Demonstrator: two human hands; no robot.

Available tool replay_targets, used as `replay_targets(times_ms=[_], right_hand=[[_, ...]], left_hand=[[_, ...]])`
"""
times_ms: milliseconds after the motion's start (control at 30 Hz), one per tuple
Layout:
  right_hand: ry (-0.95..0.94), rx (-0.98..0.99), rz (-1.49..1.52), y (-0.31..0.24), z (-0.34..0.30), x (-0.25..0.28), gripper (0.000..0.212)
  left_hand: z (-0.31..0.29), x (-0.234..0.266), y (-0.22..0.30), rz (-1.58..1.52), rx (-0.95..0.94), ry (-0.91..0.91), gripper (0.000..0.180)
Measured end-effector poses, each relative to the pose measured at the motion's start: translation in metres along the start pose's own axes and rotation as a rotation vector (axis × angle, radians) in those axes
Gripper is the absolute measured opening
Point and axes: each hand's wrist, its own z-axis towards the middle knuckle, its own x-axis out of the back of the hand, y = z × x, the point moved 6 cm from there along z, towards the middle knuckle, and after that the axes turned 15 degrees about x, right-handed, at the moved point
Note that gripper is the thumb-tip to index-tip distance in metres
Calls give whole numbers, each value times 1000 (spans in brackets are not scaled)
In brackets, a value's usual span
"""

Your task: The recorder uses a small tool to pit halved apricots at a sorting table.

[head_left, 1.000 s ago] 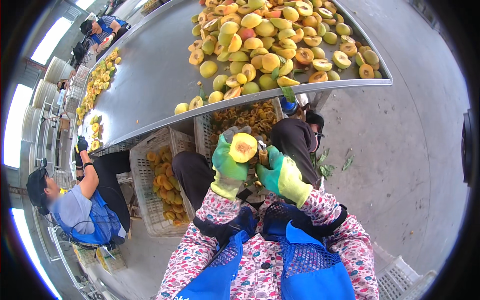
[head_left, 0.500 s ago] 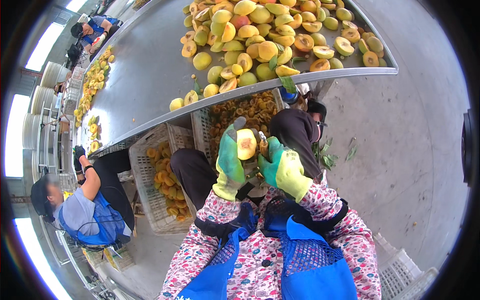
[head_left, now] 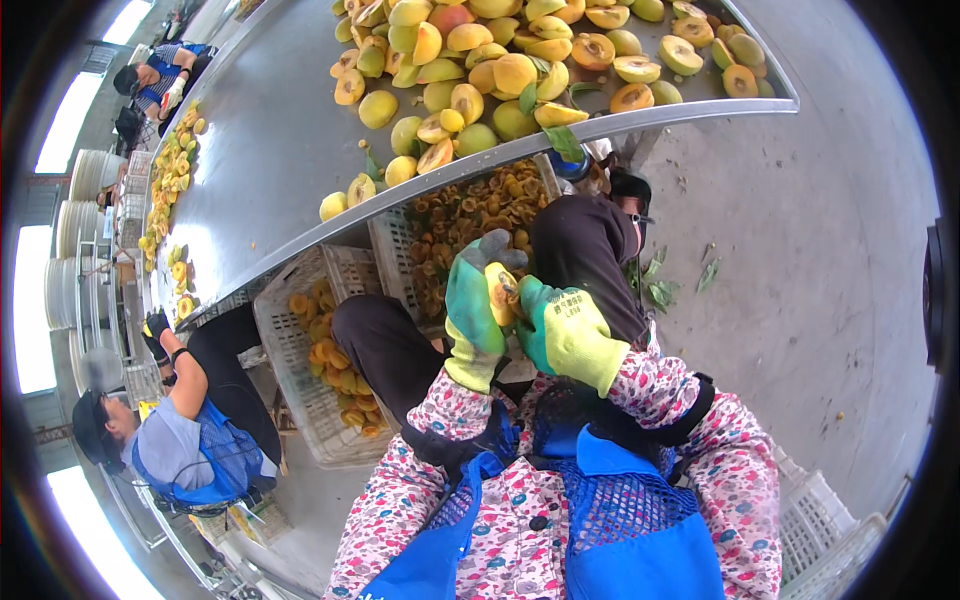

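Note:
My left hand [head_left: 472, 310], in a green and yellow glove, is closed round a yellow peach half [head_left: 498, 285] whose cut face is turned to the right. Against that face presses my right hand [head_left: 570, 335], gloved alike. Its fingers are closed on a small pitting tool with a metal tip, now mostly hidden by the fingers and the fruit. Both hands are over my lap, in front of the steel table [head_left: 270, 185]. Many cut peach halves [head_left: 515, 75] are heaped on that table.
Under the table edge stands a white crate [head_left: 392, 250] of brownish fruit scraps. Left of my knee, another crate [head_left: 290, 400] holds orange-yellow halves. A co-worker [head_left: 200, 430] sits at the left; another person [head_left: 160, 80] is farther off. Leaves [head_left: 662, 292] lie on the floor.
My right hand has brought the tool from beside the peach half onto its cut face. My left hand has turned the fruit toward the right. The view has shifted slightly.

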Motion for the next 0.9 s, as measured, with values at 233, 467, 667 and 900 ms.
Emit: replay_targets(times_ms=[233,467,667,900], right_hand=[[22,249,-163,-1,-5,-4,21],[-185,75,31,4,5,-6,25],[-48,-184,453,24,17,4,21],[-272,-292,1113,9,8,25,17]], left_hand=[[1,-7,0,14,88,37,54],[20,3,3,-141,575,70,43],[35,-24,27,448,114,186,38],[18,-35,33,375,-83,-299,23]])
